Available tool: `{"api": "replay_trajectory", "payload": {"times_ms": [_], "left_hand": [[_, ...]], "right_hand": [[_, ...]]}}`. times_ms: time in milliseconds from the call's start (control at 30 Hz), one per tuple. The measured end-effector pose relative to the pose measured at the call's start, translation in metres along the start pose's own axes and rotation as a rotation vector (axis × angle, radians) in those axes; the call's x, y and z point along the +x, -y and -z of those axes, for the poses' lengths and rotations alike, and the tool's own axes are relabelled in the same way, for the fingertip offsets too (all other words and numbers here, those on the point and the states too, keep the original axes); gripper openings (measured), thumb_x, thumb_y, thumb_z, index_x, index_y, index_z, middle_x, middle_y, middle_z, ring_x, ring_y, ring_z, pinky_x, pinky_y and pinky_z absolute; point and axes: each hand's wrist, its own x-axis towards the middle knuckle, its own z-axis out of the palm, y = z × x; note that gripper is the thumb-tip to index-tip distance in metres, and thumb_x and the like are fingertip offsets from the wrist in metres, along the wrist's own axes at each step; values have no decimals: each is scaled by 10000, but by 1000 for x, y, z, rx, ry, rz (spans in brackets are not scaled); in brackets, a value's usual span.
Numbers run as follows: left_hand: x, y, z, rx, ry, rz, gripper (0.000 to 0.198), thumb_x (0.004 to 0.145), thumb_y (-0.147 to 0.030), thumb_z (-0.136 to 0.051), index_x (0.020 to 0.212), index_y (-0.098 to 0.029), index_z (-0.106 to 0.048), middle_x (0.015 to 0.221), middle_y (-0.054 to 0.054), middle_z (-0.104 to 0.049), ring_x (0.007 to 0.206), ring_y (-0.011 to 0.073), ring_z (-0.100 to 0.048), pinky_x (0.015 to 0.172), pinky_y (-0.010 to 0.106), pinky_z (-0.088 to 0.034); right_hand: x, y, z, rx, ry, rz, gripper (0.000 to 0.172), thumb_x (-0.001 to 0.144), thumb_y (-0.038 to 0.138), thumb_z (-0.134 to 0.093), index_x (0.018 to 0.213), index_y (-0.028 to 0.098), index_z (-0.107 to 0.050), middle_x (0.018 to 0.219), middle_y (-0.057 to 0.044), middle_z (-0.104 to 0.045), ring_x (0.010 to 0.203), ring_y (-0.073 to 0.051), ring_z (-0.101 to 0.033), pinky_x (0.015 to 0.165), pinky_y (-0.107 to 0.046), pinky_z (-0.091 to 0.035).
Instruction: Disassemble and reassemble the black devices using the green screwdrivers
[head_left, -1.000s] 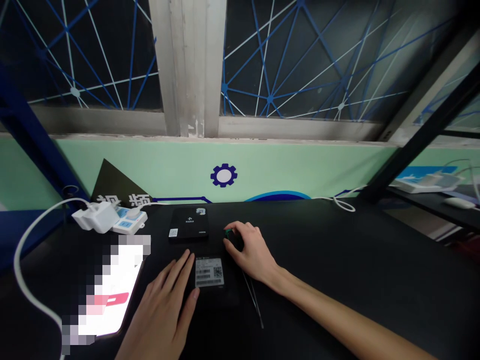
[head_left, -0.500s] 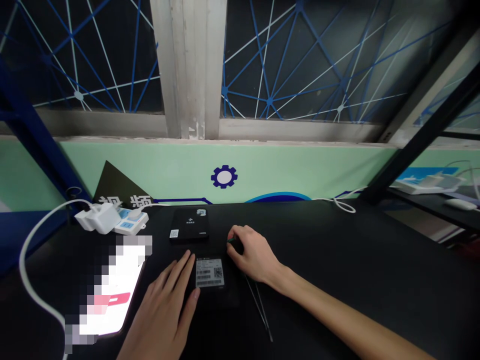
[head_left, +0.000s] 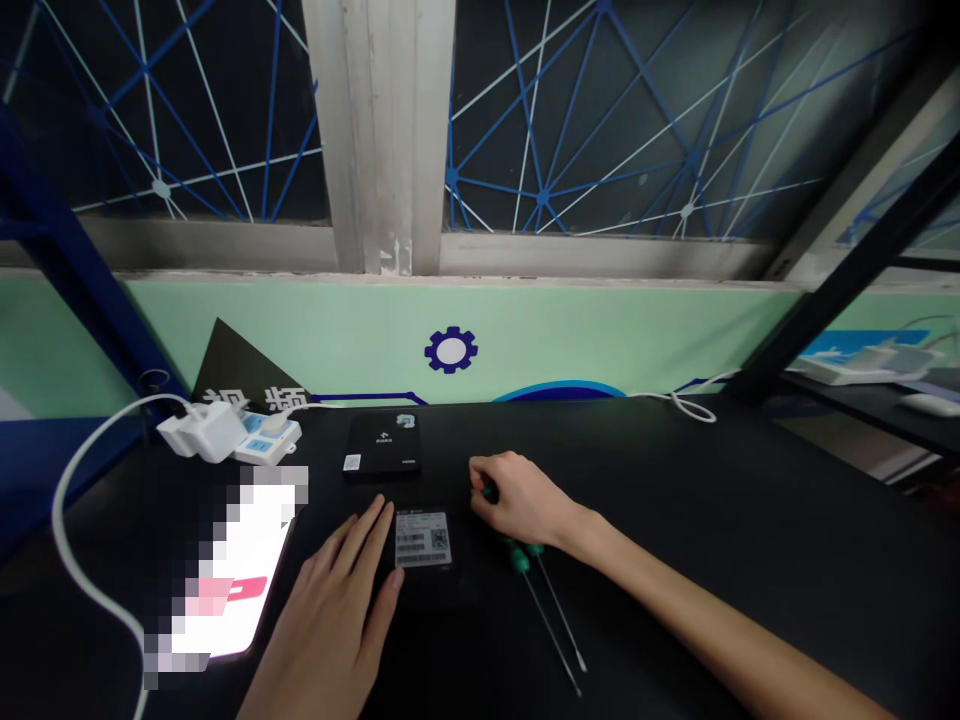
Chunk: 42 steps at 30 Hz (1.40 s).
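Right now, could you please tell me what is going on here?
A person's right hand is curled around the handles of two screwdrivers, their shafts pointing back toward the person. The left hand lies along the left side of the labelled box. Another box sits farther back, and a lit phone lies to the left.

Partly hidden by the right hand [head_left: 517, 497]: handles of two screwdrivers [head_left: 520, 560]. Too small to read: label [head_left: 424, 525] text. Pixelated: phone [head_left: 244, 560] edge. Cut off below: left hand [head_left: 330, 610].
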Motion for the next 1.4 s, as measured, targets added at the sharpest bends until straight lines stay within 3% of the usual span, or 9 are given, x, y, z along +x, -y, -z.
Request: {"api": "replay_trajectory", "payload": {"times_ms": [233,533,767,867,933,1000,1100,1167,1400], "left_hand": [[0,-2,4,-6,35,10,574,1039,-460,-288,1588,-295,-259,1593,27,-406,1447,275,-406,1105,498,-462],[-1,-6,6,-24,5,29,558,1042,-461,-267,1575,-297,-286,1586,49,-417,1432,284,-429,1078,532,-479],[-2,-6,6,-36,-23,44,547,1039,-463,-288,1563,-311,-313,1561,58,-456,1416,279,-454,1084,519,-475],[-2,-6,5,-31,-29,13,545,1038,-440,-284,1562,-295,-322,1549,60,-472,1419,271,-450,1095,507,-465],[-2,-5,4,-31,-31,4,540,1037,-425,-292,1555,-280,-340,1543,60,-481,1416,269,-453,1098,493,-464],[-3,-5,3,-30,-33,22,553,1035,-432,-303,1555,-250,-342,1534,78,-492,1400,278,-474,1083,487,-479],[-3,-4,1,-21,-37,49,589,1031,-460,-295,1557,-199,-333,1521,113,-503,1386,292,-491,1072,499,-486],[-3,-4,1,-15,-26,54,602,1029,-476,-279,1549,-181,-347,1521,120,-500,1394,293,-481,1079,504,-480],[-3,-7,5,-42,-13,73,588,1027,-495,-297,1536,-214,-386,1507,97,-523,1396,312,-474,1073,513,-481]], "right_hand": [[-2,-7,8,-180,15,15,112,766,194,-603,699,202,-514,760,-17,-651,682,-172,-578,575,-271,-261],[-4,-5,9,-194,-70,52,130,732,174,-646,678,203,-532,744,-37,-647,684,-201,-592,561,-288,-261],[-4,-6,9,-187,-183,93,158,841,272,-636,727,203,-553,756,-41,-635,765,-212,-559,583,-296,-286],[-4,-5,11,-110,-226,189,175,910,355,-606,838,195,-604,809,-41,-643,785,-206,-544,647,-303,-357],[-6,-3,12,-51,-199,303,237,914,421,-623,947,187,-638,871,-50,-658,821,-212,-548,733,-328,-404],[-7,0,12,-20,-155,393,408,866,519,-678,1084,175,-653,950,-68,-669,877,-233,-560,822,-372,-422],[-11,6,11,-13,-106,428,744,733,673,-743,1257,158,-628,1035,-99,-666,942,-277,-566,896,-438,-418],[-12,10,9,-19,-81,425,853,673,711,-760,1297,146,-621,1047,-114,-662,951,-296,-564,909,-463,-418],[-12,13,7,37,-37,382,761,607,674,-829,1149,163,-674,1025,-100,-650,925,-287,-570,893,-466,-442]]}}
